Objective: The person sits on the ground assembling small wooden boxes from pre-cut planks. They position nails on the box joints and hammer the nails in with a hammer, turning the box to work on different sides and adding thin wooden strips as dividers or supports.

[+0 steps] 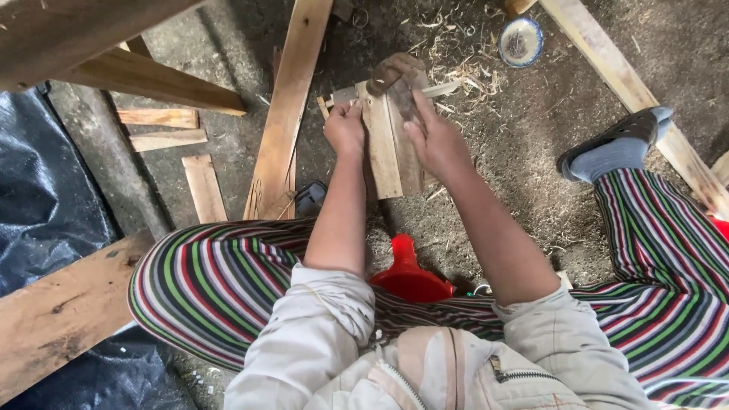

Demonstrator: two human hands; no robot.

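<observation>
Dusty dirt floor (524, 152), scattered wood shavings (456, 57)

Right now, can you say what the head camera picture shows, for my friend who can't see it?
A seated person in striped trousers holds a small board upright on the dirt floor with the left hand, while the right hand presses a brown rag against its top. A red funnel sits between the legs, with wooden planks and a small bowl nearby.

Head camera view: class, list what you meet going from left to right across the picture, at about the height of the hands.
Black plastic sheet → short wood offcuts → long plank → left hand → held wooden slats → right hand → dark shoe.
</observation>
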